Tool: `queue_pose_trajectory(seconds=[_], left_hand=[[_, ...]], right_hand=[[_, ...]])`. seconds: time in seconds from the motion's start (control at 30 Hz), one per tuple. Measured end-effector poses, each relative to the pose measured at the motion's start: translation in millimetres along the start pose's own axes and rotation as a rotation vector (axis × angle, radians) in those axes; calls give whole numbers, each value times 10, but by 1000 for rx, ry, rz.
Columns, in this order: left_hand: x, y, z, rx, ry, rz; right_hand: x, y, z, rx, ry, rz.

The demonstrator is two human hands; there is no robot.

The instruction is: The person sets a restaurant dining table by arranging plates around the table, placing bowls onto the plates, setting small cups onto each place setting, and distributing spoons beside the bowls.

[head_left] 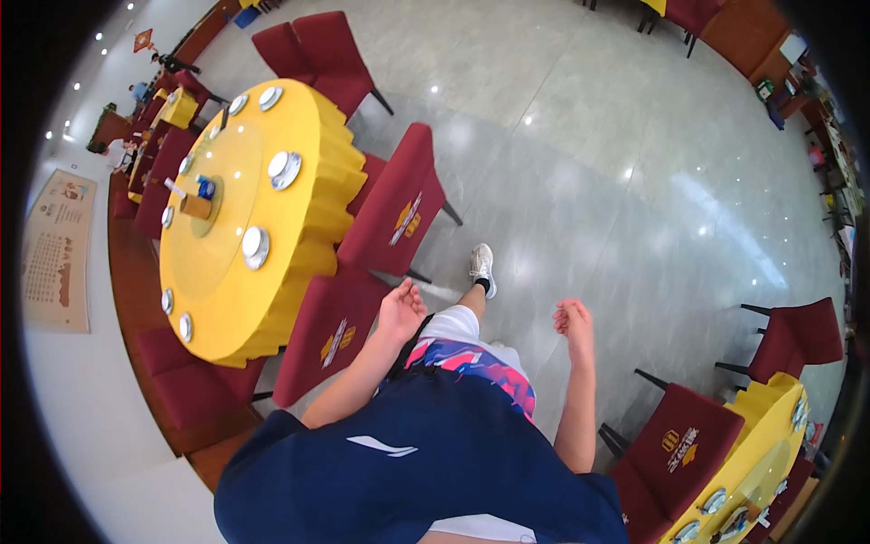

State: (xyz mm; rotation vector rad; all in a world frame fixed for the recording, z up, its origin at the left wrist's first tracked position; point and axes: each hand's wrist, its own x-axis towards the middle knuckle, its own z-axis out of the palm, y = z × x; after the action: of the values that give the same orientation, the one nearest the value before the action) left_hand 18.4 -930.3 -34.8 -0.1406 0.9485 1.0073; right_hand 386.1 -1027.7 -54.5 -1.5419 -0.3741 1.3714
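My left hand point(401, 311) hangs in front of my body, beside a red chair point(331, 335), with its fingers loosely curled and nothing visible in them. Across from it, my right hand point(573, 319) is raised over the grey floor, fingers bent inward, and no object shows in it. Neither hand appears to touch anything. Between them, one white shoe point(483, 262) is stretched forward on the floor.
At the left stands a round table with a yellow cloth point(299, 227), set with white dishes and ringed by red chairs. Another yellow table point(757, 444) with a red chair point(680, 444) is at the lower right. Grey tiled floor point(580, 163) stretches ahead.
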Motion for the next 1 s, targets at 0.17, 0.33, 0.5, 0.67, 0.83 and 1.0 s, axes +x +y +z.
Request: queue_pose_trajectory(seconds=[0.17, 0.33, 0.5, 0.67, 0.83, 1.0], left_hand=[[1202, 261, 457, -109, -53, 74], [2135, 443, 1239, -218, -46, -83], [2616, 654, 2161, -151, -126, -155], [2746, 1088, 2798, 77, -367, -50], [3114, 1653, 3168, 336, -382, 97], [3714, 2084, 3533, 368, -198, 270]], right_hand=[[705, -242, 526, -55, -125, 78], [1273, -974, 1128, -232, -276, 197], [2237, -1788, 1551, -404, -415, 133], [3110, -2579, 1959, -407, -360, 34], [4057, -2933, 2284, -363, -398, 83], [5354, -3266, 2417, -199, -353, 5]])
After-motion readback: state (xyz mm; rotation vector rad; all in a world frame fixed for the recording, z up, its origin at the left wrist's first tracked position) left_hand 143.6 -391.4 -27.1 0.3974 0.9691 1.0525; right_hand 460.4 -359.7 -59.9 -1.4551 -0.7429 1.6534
